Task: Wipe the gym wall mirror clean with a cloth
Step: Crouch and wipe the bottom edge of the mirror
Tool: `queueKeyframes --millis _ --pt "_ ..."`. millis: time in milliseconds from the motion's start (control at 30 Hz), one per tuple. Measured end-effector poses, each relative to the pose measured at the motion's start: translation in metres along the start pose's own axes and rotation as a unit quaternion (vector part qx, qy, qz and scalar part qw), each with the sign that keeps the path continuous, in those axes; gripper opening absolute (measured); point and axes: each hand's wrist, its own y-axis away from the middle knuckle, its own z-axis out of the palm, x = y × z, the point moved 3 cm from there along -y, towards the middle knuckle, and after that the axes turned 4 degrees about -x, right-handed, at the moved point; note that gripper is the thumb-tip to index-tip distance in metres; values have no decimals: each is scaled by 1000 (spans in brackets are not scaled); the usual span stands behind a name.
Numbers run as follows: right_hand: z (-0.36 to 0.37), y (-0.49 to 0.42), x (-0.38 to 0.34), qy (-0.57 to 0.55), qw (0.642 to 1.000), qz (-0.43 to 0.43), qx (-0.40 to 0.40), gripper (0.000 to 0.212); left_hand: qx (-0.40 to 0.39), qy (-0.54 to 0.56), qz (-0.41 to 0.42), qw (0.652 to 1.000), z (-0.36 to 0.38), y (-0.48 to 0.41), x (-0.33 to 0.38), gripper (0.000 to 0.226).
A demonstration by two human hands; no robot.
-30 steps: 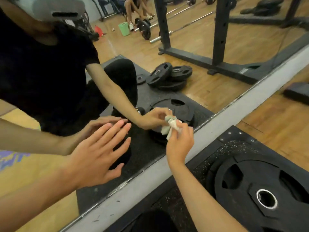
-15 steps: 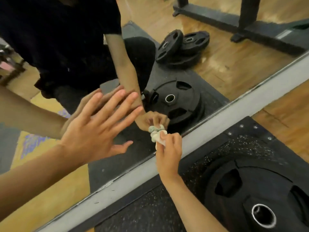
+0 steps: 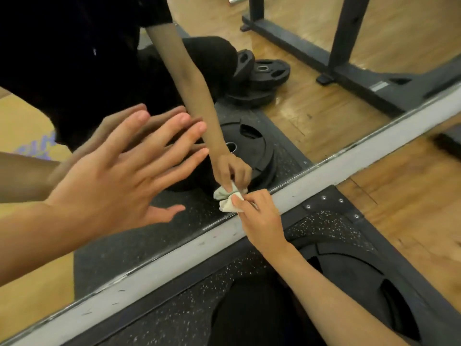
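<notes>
- I see the cloth (image 3: 228, 202) bunched, poking up-left from my right hand (image 3: 259, 218) against the mirror (image 3: 311, 126).
- Right hand pinches it; left hand (image 3: 119, 181) spread, fingers straight.

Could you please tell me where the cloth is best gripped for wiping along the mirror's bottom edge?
Grip the cloth at its bunched rear end from the room side, as the right hand now pinches it. It is a small crumpled wad, so that leaves its free front against the mirror, just above the grey frame.
</notes>
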Motion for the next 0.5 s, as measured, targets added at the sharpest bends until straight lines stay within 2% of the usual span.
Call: queueKeyframes --millis 200,333,400,500 --pt "-4 -5 10 60 996 -42 -52 19 6 45 7 999 -5 0 -3 92" --pt "-19 -3 54 76 996 -5 -56 22 1 132 -25 991 -5 -1 -9 88" --pt "-32 -3 88 86 995 35 -37 21 26 138 -27 990 -15 -6 -6 87" --pt "-65 -9 144 60 983 170 38 6 48 172 -30 983 -30 -28 10 78"
